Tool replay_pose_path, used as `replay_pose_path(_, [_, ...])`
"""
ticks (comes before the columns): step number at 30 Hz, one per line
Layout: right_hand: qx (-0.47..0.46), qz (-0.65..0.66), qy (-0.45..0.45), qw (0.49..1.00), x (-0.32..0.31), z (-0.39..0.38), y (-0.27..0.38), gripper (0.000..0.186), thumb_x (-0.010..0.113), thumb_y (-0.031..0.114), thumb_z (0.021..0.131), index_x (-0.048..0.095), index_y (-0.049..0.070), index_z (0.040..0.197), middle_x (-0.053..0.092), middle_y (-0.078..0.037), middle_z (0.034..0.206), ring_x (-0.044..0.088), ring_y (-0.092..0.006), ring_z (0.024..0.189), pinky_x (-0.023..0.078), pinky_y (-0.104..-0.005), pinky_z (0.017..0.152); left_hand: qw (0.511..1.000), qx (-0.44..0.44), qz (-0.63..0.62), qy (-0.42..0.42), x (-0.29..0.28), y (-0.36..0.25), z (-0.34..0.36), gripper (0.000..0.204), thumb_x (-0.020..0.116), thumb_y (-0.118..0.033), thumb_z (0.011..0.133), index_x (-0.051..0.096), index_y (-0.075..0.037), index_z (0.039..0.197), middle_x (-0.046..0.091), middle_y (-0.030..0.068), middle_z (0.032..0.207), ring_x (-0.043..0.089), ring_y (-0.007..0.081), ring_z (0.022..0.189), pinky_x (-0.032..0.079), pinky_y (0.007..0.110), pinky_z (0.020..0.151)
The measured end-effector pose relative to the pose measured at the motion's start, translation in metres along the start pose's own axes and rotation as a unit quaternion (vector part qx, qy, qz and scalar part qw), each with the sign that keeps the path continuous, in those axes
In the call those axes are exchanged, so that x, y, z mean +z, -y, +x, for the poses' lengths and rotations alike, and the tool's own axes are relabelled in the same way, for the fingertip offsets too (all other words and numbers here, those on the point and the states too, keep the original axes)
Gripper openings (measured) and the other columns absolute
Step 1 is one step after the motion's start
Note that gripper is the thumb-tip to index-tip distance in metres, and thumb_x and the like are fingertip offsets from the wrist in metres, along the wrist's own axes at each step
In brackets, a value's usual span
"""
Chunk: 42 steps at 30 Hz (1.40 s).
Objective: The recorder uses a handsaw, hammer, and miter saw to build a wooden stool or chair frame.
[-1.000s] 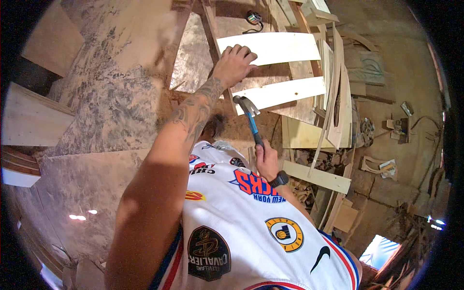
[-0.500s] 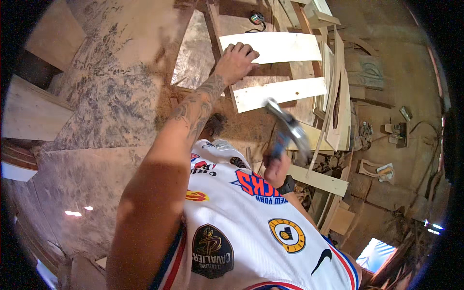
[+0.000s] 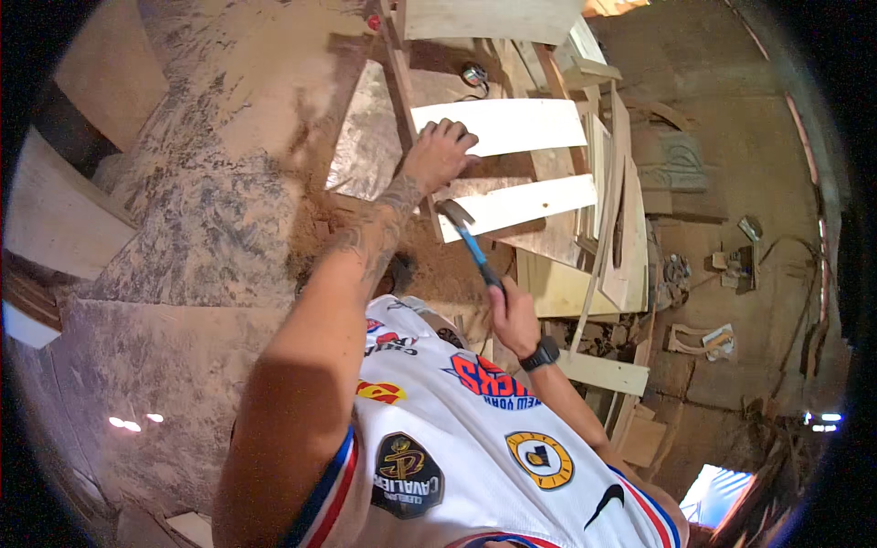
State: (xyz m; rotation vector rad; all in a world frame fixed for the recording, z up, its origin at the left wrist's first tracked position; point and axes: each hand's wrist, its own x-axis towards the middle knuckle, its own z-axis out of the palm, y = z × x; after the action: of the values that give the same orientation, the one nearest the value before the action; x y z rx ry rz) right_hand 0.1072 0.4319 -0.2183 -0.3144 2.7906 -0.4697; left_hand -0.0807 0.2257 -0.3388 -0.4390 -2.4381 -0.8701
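My right hand [image 3: 514,318] is closed round the dark grip of a claw hammer [image 3: 477,248] with a blue shaft. The hammer's head is over the left end of the nearer pale wooden slat [image 3: 530,208], by a dark wooden rail [image 3: 398,78]; whether it touches cannot be told. My left hand [image 3: 441,153] is on the left end of the farther pale slat [image 3: 525,126], fingers bent over the wood and thumb at its near edge. Both slats lie across the rail and another beam to the right, with a gap between them.
A wide pale board [image 3: 493,18] spans the far end of the frame. A round tape measure [image 3: 473,75] lies beyond the farther slat. Long planks [image 3: 628,196] lean on the right. Scraps and a curved wooden piece [image 3: 699,342] lie farther right on the dusty floor.
The hammer has come down and leftward from a blurred raised position to the nearer slat's left end. My left hand stays on the farther slat. The whole view has shifted slightly.
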Motion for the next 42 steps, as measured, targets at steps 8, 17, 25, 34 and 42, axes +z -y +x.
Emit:
replay_pose_path(8, [0.017, -0.011, -0.041, 0.999, 0.020, -0.014, -0.025, 0.022, 0.052, 0.022, 0.094, 0.053, 0.000, 0.094, 0.054, -0.028, 0.066, 0.055, -0.0493, 0.067, 0.042, -0.0509, 0.055, 1.000, 0.006, 0.014, -0.015, -0.006, 0.006, 0.006, 0.036, 0.060, -0.038, 0.089, 0.059, -0.013, 0.115, 0.055, 0.0080, 0.108, 0.050, 0.0250, 0.109, 0.041, 0.043, 0.093])
replay_pose_path(17, [0.146, 0.108, -0.333, 0.925, 0.033, -0.055, -0.097, 0.022, 0.056, 0.021, 0.092, 0.053, 0.001, 0.099, 0.060, -0.026, 0.082, 0.059, -0.0472, 0.079, 0.044, -0.0493, 0.065, 0.999, -0.002, 0.032, -0.021, -0.011, -0.019, 0.009, 0.032, 0.063, -0.031, 0.087, 0.060, -0.009, 0.110, 0.058, 0.0088, 0.105, 0.052, 0.0273, 0.104, 0.041, 0.043, 0.089])
replay_pose_path(25, [0.246, 0.123, -0.307, 0.911, 0.024, 0.028, -0.233, 0.044, 0.066, 0.022, 0.084, 0.054, -0.004, 0.118, 0.060, -0.027, 0.111, 0.058, -0.0424, 0.102, 0.046, -0.0457, 0.086, 0.996, -0.057, -0.062, 0.008, -0.017, -0.047, 0.016, 0.033, 0.068, -0.024, 0.084, 0.059, -0.003, 0.109, 0.061, 0.0150, 0.097, 0.054, 0.0344, 0.097, 0.044, 0.044, 0.084])
replay_pose_path(34, [0.015, 0.495, -0.242, 0.835, 0.016, 0.127, -0.187, 0.069, 0.066, 0.048, 0.087, 0.051, -0.008, 0.125, 0.061, -0.020, 0.114, 0.062, -0.0304, 0.098, 0.050, -0.0398, 0.081, 0.983, -0.159, -0.081, -0.039, 0.001, -0.040, 0.053, 0.033, 0.066, -0.020, 0.086, 0.058, 0.003, 0.109, 0.062, 0.0188, 0.099, 0.060, 0.0308, 0.097, 0.049, 0.040, 0.084])
replay_pose_path(42, [0.065, 0.696, -0.198, 0.687, 0.028, 0.183, -0.134, 0.046, 0.067, 0.025, 0.091, 0.052, -0.005, 0.123, 0.059, -0.007, 0.118, 0.054, -0.0174, 0.107, 0.043, -0.0313, 0.093, 0.986, -0.157, 0.064, -0.001, 0.015, -0.043, 0.132, 0.040, 0.061, -0.032, 0.091, 0.061, 0.005, 0.107, 0.062, 0.0262, 0.106, 0.058, 0.0407, 0.102, 0.047, 0.045, 0.089])
